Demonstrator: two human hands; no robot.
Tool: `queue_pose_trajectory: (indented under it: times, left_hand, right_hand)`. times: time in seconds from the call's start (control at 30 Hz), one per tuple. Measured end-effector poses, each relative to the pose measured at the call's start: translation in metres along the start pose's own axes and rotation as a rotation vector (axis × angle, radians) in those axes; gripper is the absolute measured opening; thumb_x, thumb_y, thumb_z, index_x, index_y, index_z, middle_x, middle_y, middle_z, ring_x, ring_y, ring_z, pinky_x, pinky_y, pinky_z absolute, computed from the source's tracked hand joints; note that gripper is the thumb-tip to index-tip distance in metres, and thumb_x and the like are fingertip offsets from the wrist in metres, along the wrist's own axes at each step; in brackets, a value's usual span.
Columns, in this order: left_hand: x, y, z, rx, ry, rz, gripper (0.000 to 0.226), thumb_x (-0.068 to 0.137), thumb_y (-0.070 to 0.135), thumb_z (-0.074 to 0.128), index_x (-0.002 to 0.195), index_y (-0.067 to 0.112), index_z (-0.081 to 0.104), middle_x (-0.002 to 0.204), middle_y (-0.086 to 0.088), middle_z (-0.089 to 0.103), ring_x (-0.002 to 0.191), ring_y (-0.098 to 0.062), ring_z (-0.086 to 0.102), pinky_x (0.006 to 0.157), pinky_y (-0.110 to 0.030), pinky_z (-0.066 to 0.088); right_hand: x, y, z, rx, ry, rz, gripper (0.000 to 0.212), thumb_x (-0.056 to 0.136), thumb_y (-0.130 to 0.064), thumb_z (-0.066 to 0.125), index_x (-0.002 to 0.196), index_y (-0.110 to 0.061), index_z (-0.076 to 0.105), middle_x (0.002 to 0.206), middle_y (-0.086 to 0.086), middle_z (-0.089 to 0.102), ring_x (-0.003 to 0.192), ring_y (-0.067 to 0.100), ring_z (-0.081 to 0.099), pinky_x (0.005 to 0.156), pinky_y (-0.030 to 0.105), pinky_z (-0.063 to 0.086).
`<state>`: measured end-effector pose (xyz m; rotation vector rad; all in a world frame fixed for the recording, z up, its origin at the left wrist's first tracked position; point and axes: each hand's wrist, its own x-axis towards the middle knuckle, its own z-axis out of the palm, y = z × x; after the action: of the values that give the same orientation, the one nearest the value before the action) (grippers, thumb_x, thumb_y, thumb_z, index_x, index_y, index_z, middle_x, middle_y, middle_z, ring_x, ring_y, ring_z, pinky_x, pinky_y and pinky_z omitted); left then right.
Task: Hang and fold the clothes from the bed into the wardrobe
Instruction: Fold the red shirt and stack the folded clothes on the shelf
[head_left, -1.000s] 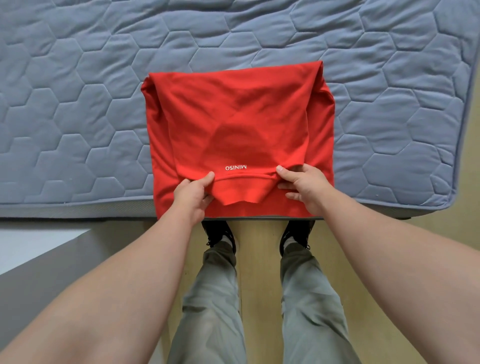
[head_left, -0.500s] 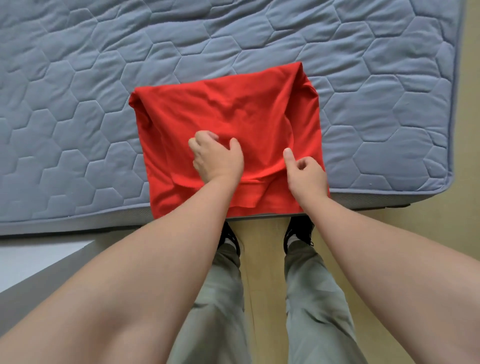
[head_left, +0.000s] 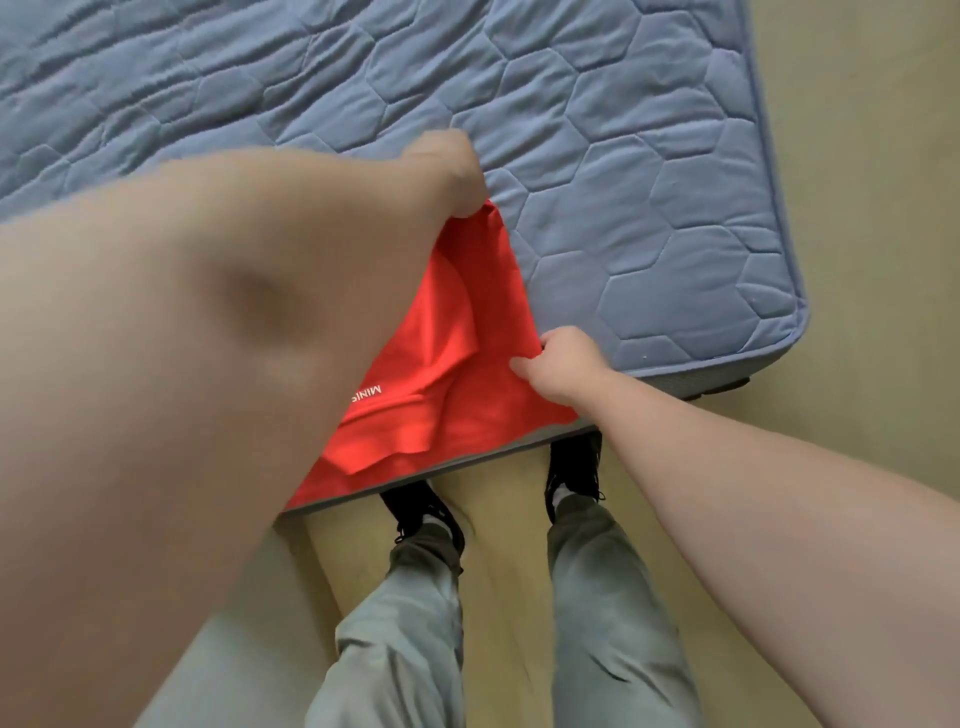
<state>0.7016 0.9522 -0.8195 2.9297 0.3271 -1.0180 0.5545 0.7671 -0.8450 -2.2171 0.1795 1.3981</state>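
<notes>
Step in hand: folding, not hanging. The shirt lies part-folded at centre frame on the bed. Its near side reaches the bed's edge just above your shoes. Your left forearm hides much of its left half.

Next move, as I read it: carry the held side over the body of the shirt. Both held points need to travel together so the edge lands square, then press the fold flat. Keep the cloth taut between your hands or it will bunch. The wardrobe is not in view, so stowing comes later.

Grip:
- Your right hand, centre right: thumb and fingers closed on the shirt's right edge in a pinch, with cloth gathered at the fingertips.
- Your left hand, upper centre: motion-blurred. It looks curled round the shirt's far corner, but I can't make out the fingers.
</notes>
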Motion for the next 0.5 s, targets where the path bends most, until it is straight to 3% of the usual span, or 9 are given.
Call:
queue_pose_trajectory:
  times: [0.07,0.13,0.23,0.3,0.33,0.4,0.43,0.5]
  left_hand:
    - [0.004,0.014,-0.005,0.156,-0.071,0.055,0.027,0.089,0.006,0.053,0.11,-0.004,0.067,0.119,-0.023,0.065,0.111,-0.042,0.063,0.078,-0.04,0.049]
    - [0.008,0.025,-0.011,0.261,-0.096,0.092,0.029,0.092,0.002,0.048,0.111,-0.006,0.067,0.121,-0.024,0.064,0.114,-0.045,0.061,0.084,-0.044,0.05]
    - [0.021,0.042,-0.022,0.201,-0.016,0.024,0.036,0.098,0.003,0.042,0.126,-0.006,0.062,0.133,-0.024,0.059,0.124,-0.043,0.056,0.099,-0.045,0.047]
    - [0.028,0.059,-0.04,0.06,0.041,-0.056,0.037,0.102,0.005,0.039,0.132,-0.001,0.06,0.136,-0.022,0.058,0.128,-0.04,0.054,0.1,-0.04,0.046]
    - [0.032,0.067,-0.051,-0.025,0.069,-0.049,0.038,0.102,0.009,0.039,0.131,0.002,0.062,0.134,-0.021,0.059,0.127,-0.039,0.055,0.095,-0.035,0.048]
    - [0.034,0.087,-0.073,-0.127,0.129,0.013,0.036,0.101,0.017,0.042,0.126,0.008,0.066,0.128,-0.018,0.064,0.12,-0.037,0.059,0.069,-0.022,0.044]
    - [0.036,0.097,-0.083,-0.152,0.113,0.059,0.034,0.1,0.017,0.044,0.123,0.009,0.067,0.125,-0.017,0.066,0.117,-0.037,0.061,0.06,-0.024,0.038]
    - [0.026,0.115,-0.097,-0.127,0.007,0.083,0.027,0.097,0.007,0.05,0.117,0.003,0.069,0.119,-0.019,0.068,0.112,-0.039,0.062,0.059,-0.033,0.038]
  right_hand:
    - [0.004,-0.001,-0.005,0.015,0.004,0.003,0.033,0.091,-0.04,0.065,0.105,-0.01,0.072,0.109,0.015,0.072,0.105,0.036,0.067,0.091,0.039,0.054]
    - [0.006,-0.001,-0.016,0.086,0.043,0.011,0.031,0.093,-0.029,0.061,0.11,-0.005,0.07,0.113,0.019,0.071,0.108,0.038,0.065,0.088,0.036,0.05]
    - [0.004,0.009,-0.046,0.161,0.142,0.032,0.027,0.091,-0.026,0.054,0.105,-0.008,0.069,0.111,0.019,0.07,0.104,0.038,0.064,0.081,0.037,0.046]
    - [0.001,0.018,-0.073,0.18,0.265,0.05,0.026,0.092,-0.028,0.049,0.099,-0.009,0.065,0.112,0.019,0.069,0.1,0.037,0.062,0.076,0.036,0.04]
    - [-0.001,0.022,-0.087,0.193,0.339,0.064,0.024,0.093,-0.03,0.046,0.096,-0.011,0.062,0.114,0.019,0.068,0.099,0.037,0.06,0.075,0.036,0.038]
    - [-0.005,0.028,-0.113,0.219,0.497,0.082,0.033,0.095,-0.033,0.04,0.1,-0.01,0.063,0.117,0.023,0.067,0.106,0.04,0.06,0.079,0.04,0.04]
    - [-0.007,0.03,-0.123,0.224,0.56,0.08,0.037,0.095,-0.035,0.038,0.099,-0.009,0.064,0.117,0.023,0.067,0.107,0.041,0.059,0.079,0.04,0.039]
    - [-0.012,0.031,-0.134,0.219,0.621,0.043,0.033,0.094,-0.039,0.038,0.086,-0.013,0.057,0.112,0.023,0.067,0.104,0.042,0.059,0.075,0.04,0.034]
